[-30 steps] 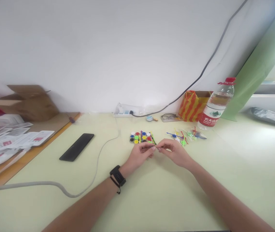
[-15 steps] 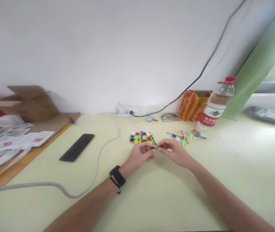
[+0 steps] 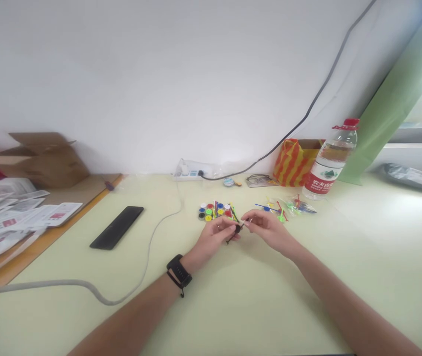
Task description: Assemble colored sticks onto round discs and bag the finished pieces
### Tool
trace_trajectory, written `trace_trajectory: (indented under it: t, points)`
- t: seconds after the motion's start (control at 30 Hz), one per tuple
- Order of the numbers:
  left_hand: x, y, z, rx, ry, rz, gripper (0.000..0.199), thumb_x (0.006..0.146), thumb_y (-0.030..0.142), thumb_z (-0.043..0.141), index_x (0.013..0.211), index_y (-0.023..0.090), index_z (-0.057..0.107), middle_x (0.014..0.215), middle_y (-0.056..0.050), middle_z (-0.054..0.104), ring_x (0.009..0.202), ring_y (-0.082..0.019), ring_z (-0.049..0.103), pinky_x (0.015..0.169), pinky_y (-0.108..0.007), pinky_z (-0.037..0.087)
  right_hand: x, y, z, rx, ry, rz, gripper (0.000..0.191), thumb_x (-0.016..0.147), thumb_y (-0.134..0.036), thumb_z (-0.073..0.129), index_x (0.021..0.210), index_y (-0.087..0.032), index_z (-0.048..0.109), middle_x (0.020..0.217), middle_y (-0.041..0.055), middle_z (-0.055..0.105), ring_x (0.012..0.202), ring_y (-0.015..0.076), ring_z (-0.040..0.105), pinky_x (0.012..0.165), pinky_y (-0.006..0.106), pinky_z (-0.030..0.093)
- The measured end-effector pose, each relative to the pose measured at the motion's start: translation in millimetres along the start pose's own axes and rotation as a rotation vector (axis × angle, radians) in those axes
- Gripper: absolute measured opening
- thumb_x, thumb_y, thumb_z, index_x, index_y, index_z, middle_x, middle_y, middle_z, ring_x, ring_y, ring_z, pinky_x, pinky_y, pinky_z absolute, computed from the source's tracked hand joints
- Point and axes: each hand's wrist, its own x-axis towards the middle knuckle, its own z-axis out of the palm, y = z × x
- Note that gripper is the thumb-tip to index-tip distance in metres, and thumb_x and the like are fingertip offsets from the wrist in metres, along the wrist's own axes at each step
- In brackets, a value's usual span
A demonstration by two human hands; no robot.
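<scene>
Between the fingertips of my left hand is a small black round piece, with a thin dark stick pointing down and left from it. My right hand is pinched at the other side, by the upper right end of the thin part. Just beyond my left hand lie rows of coloured round discs with thin coloured sticks beside them. Past my right hand there are blue, red and green arrow-shaped pieces, some of them by clear plastic bags.
A black flat object and a grey cable lie on the left. Along the back are a power strip, glasses, a striped bag and a water bottle. Cards and a cardboard box are far left.
The black piece has turned between my fingers, so its round face and thin stick now show. My right fingertips have moved slightly away from my left ones.
</scene>
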Motion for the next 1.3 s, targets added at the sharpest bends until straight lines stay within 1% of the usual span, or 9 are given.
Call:
trace_trajectory:
  t: [0.13, 0.3, 0.53, 0.63, 0.7, 0.8, 0.87, 1.1, 1.3]
  points:
    - [2, -1, -1.7, -0.027, 0.072, 0.002, 0.039, 0.077, 0.04, 0.085, 0.107, 0.018, 0.071, 0.091, -0.004, 0.069, 0.078, -0.016, 0.069, 0.083, -0.034, 0.057, 0, 2, -1, -0.039, 0.149, -0.029, 0.031, 0.09, -0.047, 0.066, 0.11, -0.023, 0.066, 0.104, 0.0067, 0.064, 0.079, 0.0177, 0.061, 0.069, 0.031, 0.053]
    - [4, -4, -4.0, -0.073, 0.109, -0.013, 0.038, 0.077, 0.038, 0.085, 0.106, 0.016, 0.074, 0.095, -0.006, 0.072, 0.078, -0.015, 0.068, 0.086, -0.034, 0.056, -2, -2, -1, -0.08, 0.153, -0.103, 0.033, 0.097, -0.045, 0.058, 0.122, -0.024, 0.062, 0.085, 0.003, 0.059, 0.078, 0.0185, 0.06, 0.071, 0.031, 0.052]
    - [4, -2, -4.2, -0.098, 0.129, -0.026, 0.039, 0.076, 0.037, 0.086, 0.107, 0.015, 0.075, 0.094, -0.007, 0.074, 0.082, -0.016, 0.068, 0.088, -0.034, 0.055, -7, -3, 9, -0.049, 0.106, -0.114, 0.074, 0.097, -0.045, 0.057, 0.159, -0.031, 0.02, 0.097, 0.0012, 0.059, 0.068, 0.0137, 0.057, 0.065, 0.028, 0.053]
    - [4, -2, -4.3, -0.092, 0.136, -0.018, 0.038, 0.076, 0.037, 0.087, 0.106, 0.015, 0.076, 0.096, -0.007, 0.074, 0.083, -0.016, 0.068, 0.088, -0.035, 0.055, -7, -2, 9, -0.045, 0.101, -0.093, 0.058, 0.095, -0.051, 0.06, 0.145, -0.028, 0.045, 0.097, 0.0012, 0.059, 0.067, 0.0124, 0.056, 0.063, 0.026, 0.051]
    - [5, -2, -4.5, -0.079, 0.143, -0.012, 0.038, 0.076, 0.037, 0.086, 0.105, 0.015, 0.076, 0.098, -0.008, 0.074, 0.084, -0.016, 0.068, 0.089, -0.035, 0.056, -6, -2, 6, -0.06, 0.027, -0.032, 0.037, 0.095, -0.056, 0.058, 0.103, -0.021, 0.068, 0.078, -0.0008, 0.054, 0.059, 0.0115, 0.048, 0.056, 0.025, 0.046]
    - [5, -3, -4.4, -0.064, 0.17, 0.0, 0.037, 0.077, 0.038, 0.086, 0.105, 0.016, 0.076, 0.099, -0.007, 0.074, 0.085, -0.017, 0.069, 0.09, -0.036, 0.056, -4, -1, 0, -0.051, -0.04, 0.069, 0.064, 0.098, -0.063, 0.046, 0.051, -0.02, 0.043, 0.054, -0.0039, 0.031, 0.049, 0.0101, 0.03, 0.048, 0.026, 0.033]
    - [5, -3, -3.9, -0.061, 0.18, 0.004, 0.037, 0.077, 0.038, 0.085, 0.105, 0.017, 0.075, 0.097, -0.006, 0.074, 0.085, -0.017, 0.069, 0.09, -0.036, 0.056, -3, -2, -3, -0.052, -0.02, 0.063, 0.067, 0.099, -0.065, 0.042, 0.049, -0.02, 0.037, 0.053, -0.0033, 0.03, 0.051, 0.0108, 0.029, 0.049, 0.028, 0.031]
    - [5, -4, -2.2, -0.044, 0.154, -0.016, 0.039, 0.075, 0.039, 0.087, 0.104, 0.016, 0.075, 0.095, -0.007, 0.074, 0.08, -0.016, 0.069, 0.087, -0.035, 0.056, 0, -3, 7, 0.063, 0.02, 0.006, 0.04, 0.089, -0.061, 0.064, 0.086, -0.022, 0.052, 0.077, -0.0007, 0.055, 0.066, 0.0145, 0.052, 0.06, 0.027, 0.045]
    - [3, -2, -2.5, -0.065, 0.098, -0.038, 0.038, 0.077, 0.038, 0.085, 0.107, 0.017, 0.074, 0.099, -0.007, 0.073, 0.082, -0.016, 0.068, 0.086, -0.033, 0.054, -2, 1, 10, 0.1, 0.006, -0.017, 0.03, 0.091, -0.05, 0.066, 0.096, -0.023, 0.055, 0.09, 0.0023, 0.062, 0.077, 0.0159, 0.06, 0.07, 0.029, 0.051]
